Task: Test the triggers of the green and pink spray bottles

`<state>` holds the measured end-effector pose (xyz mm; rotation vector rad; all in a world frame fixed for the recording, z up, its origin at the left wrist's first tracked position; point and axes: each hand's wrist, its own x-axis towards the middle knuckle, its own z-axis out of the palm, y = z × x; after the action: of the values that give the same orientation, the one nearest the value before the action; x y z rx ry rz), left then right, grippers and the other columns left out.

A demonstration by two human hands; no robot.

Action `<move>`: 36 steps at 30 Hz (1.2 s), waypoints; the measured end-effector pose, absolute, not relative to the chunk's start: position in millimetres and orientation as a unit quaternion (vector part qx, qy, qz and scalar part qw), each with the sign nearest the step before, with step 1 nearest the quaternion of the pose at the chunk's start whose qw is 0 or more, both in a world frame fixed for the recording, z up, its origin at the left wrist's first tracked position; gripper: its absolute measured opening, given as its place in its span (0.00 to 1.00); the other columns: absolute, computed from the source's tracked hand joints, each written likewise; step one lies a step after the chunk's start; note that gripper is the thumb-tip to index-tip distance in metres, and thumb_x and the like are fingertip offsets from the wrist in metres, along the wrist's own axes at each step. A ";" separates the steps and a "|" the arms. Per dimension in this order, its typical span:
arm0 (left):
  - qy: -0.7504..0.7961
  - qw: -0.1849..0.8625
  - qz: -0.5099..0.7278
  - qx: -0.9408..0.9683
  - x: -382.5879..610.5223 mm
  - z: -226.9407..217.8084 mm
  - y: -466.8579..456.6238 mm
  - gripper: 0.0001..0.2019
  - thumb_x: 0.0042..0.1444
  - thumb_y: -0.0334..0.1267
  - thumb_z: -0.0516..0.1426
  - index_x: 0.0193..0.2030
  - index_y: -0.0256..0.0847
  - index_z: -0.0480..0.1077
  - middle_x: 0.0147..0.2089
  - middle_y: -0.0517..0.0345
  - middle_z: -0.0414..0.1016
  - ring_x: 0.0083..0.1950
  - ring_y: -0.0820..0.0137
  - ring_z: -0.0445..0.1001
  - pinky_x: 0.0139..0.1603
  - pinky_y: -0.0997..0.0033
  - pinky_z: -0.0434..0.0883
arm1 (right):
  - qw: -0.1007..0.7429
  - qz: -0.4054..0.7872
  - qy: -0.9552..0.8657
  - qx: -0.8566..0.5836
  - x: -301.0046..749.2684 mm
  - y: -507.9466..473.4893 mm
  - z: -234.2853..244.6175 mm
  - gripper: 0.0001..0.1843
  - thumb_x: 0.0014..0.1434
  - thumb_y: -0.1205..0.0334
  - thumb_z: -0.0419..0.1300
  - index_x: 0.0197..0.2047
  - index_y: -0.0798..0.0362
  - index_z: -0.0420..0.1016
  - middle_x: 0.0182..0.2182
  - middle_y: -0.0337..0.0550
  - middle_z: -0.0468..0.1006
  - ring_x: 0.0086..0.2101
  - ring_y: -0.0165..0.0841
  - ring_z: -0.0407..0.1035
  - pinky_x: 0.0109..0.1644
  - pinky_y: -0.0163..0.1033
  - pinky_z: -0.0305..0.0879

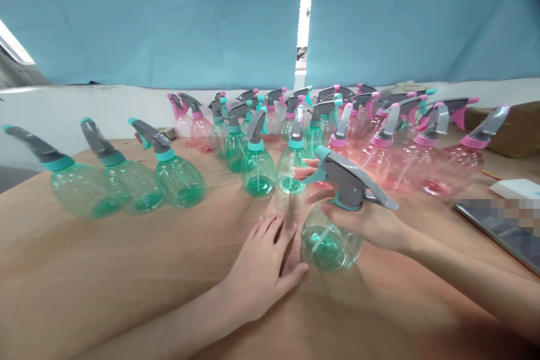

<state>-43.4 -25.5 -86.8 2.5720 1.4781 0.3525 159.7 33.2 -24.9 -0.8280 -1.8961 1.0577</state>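
Note:
My right hand (371, 224) grips a clear green spray bottle (331, 247) around its neck. The bottle has a grey trigger head with a turquoise nozzle that points left, and it leans slightly. Some of my right fingers pass behind the head. Flat on the table, with fingers stretched forward, lies my left hand (264, 261), just left of that bottle and holding nothing. Two upright green spray bottles (258, 171) stand just beyond my hands. On the left, three more green spray bottles (179, 180) form a group.
Several pink spray bottles (451, 166) stand to the right, with more pink and green ones in rows behind. A phone (498, 230) and a white object (517, 188) lie at the right edge of the wooden table (126, 270). A brown box (514, 129) sits behind them.

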 end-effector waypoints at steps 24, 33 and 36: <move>0.494 0.080 0.130 0.856 -44.2 -87.4 -24.6 0.30 0.62 0.53 0.54 0.66 0.38 0.60 0.70 0.39 0.57 0.70 0.46 0.54 0.66 0.39 0.58 | 0.398 0.399 -0.762 -0.319 160.2 35.0 -27.5 0.31 0.54 0.71 0.56 0.61 0.39 0.66 0.52 0.39 0.78 0.41 0.35 0.75 0.52 0.47 0.71; 0.495 0.074 0.119 0.858 -43.9 -86.2 -24.2 0.30 0.63 0.53 0.54 0.66 0.38 0.59 0.69 0.39 0.58 0.70 0.46 0.54 0.65 0.40 0.59 | 0.393 0.409 -0.758 -0.321 161.8 34.7 -27.1 0.32 0.53 0.71 0.55 0.60 0.39 0.67 0.47 0.37 0.80 0.43 0.36 0.75 0.51 0.46 0.71; 0.492 0.074 0.127 0.858 -44.1 -86.6 -24.2 0.30 0.63 0.53 0.54 0.66 0.38 0.59 0.69 0.39 0.58 0.70 0.47 0.54 0.65 0.41 0.59 | 0.390 0.408 -0.761 -0.321 161.9 34.7 -27.0 0.31 0.53 0.71 0.55 0.59 0.40 0.67 0.47 0.38 0.80 0.42 0.38 0.75 0.51 0.48 0.71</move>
<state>-44.1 -24.2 -86.6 2.5753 1.4758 0.3815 161.9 34.7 -27.0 -0.8146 -1.9334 1.0359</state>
